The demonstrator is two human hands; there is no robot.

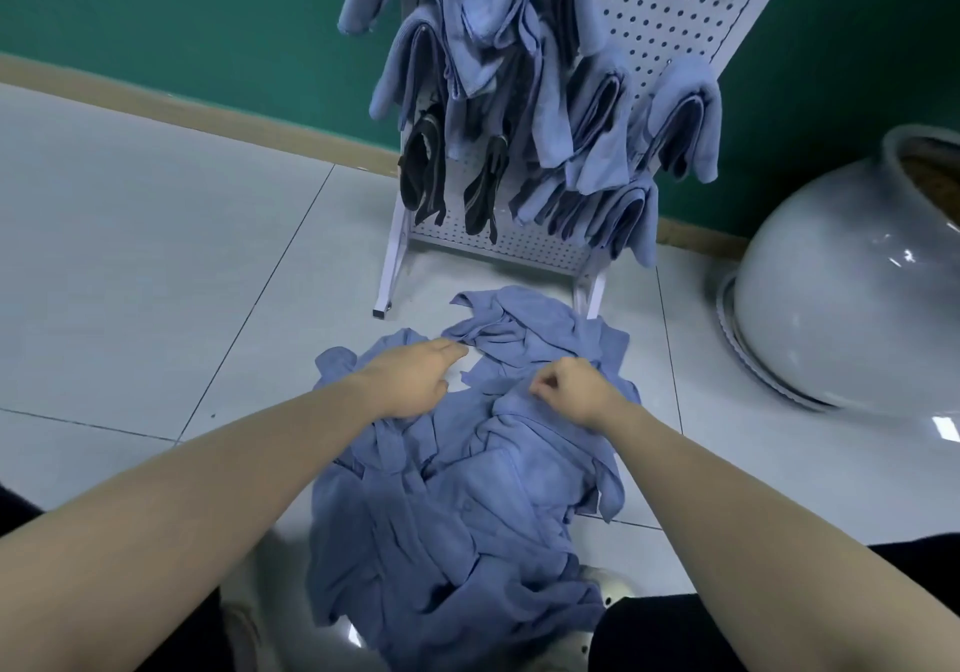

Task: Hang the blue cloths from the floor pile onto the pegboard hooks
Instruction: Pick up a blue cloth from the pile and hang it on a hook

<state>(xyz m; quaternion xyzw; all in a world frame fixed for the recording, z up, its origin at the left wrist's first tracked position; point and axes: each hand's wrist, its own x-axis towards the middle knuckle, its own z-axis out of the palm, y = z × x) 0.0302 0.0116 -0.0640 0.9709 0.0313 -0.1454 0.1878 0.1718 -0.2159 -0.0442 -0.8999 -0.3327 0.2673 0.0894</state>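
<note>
Pale grey floor tiles [156, 234]: glossy, large and square, with thin dark grout lines; they carry everything in view.
Wall [156, 11]: flat teal green, with a tan skirting strip [208, 117] along its foot.
Pegboard rack [670, 6]: white perforated metal panel on thin white legs, standing on the tiles against the wall and leaning in the wide-angle view.
Hung blue cloths [597, 141]: soft, folded, draped in bunches across the panel; two dark, black-edged items [423, 172] hang low on its left side.
Floor pile of blue cloths [457, 505]: crumpled, soft-napped fabric in loose folds, lying on the tiles just in front of the rack's legs.
Left hand [410, 380]: fingers extended and fairly flat, resting on the far end of the pile, tips at a cloth edge.
Right hand [571, 390]: fingers curled, pinching a fold of cloth near the pile's top.
Ceramic jar [852, 297]: big, rounded, glossy white, on the floor at right, well apart from the pile.
</note>
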